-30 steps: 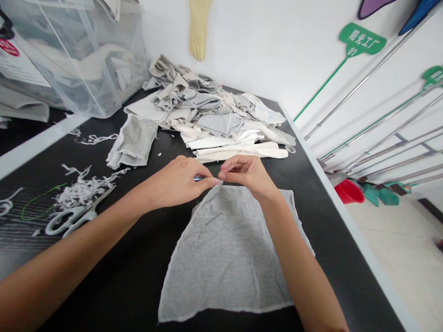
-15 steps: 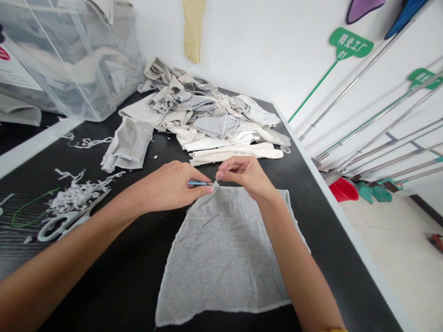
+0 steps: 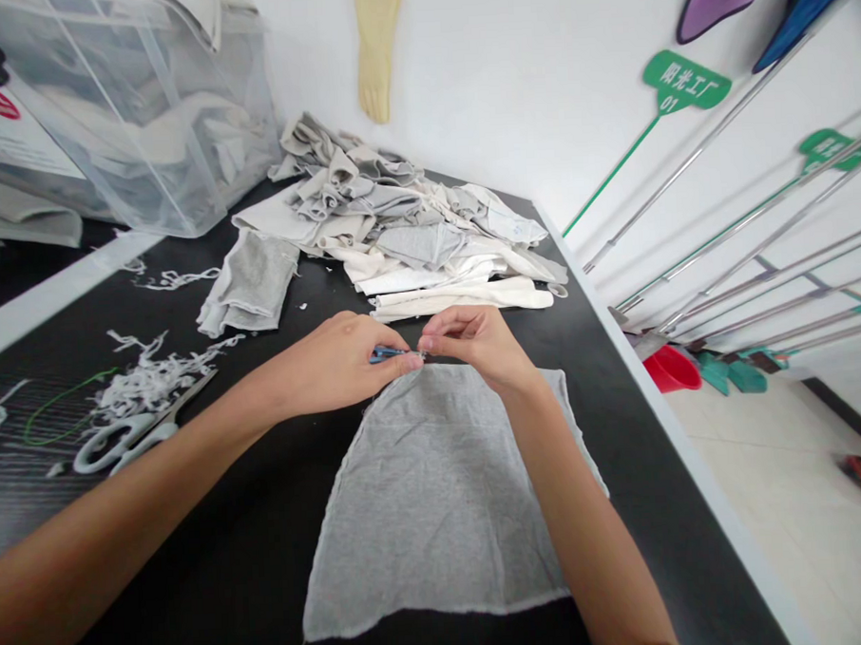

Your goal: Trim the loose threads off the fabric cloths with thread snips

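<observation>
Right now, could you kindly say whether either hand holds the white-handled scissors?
No, the scissors lie on the black table beside white threads, away from the left hand and right hand.

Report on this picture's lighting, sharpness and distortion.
Head view: bright light, soft faint shadows on the wall; head view: gray cloth fairly clear, blue tool in the left hand, tip unclear; head view: wide-angle stretching toward the edges, the farther green sign blurred.

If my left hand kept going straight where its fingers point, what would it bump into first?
Probably your right hand: its fingertips are just past the left hand, by the grey cloth's top edge. Depth is hard to judge, though.
</observation>
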{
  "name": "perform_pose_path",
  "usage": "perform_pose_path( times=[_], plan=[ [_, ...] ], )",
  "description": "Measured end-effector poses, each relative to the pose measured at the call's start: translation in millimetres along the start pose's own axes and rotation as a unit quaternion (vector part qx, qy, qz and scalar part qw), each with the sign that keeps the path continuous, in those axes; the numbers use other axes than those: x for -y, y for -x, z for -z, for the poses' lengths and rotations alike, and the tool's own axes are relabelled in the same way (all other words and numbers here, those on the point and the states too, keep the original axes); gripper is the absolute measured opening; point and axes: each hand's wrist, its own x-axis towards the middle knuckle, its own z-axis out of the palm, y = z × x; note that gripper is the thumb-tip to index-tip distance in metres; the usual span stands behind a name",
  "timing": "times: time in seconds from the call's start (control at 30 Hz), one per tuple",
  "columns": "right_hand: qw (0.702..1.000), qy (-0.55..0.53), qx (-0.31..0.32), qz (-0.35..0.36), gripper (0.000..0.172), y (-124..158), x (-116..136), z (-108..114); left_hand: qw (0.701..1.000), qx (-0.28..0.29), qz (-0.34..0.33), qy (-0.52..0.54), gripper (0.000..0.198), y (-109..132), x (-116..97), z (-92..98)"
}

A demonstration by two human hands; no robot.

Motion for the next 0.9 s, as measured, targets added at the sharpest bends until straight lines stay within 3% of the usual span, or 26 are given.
perform_pose_path(
  times=[0.3,0.9],
  plan=[
    [1.0,-0.01,-0.006,-0.003,0.028,-0.2,-1.0,1.2,0.999,0.014,-0.031,0.015,0.035,-0.5,-1.8,3.8],
    [1.0,-0.022,-0.003,-0.018,0.03,-1.2,-2.6,2.3,0.999,0.034,-0.031,0.029,0.031,-4.4,10.4,3.2]
  ],
)
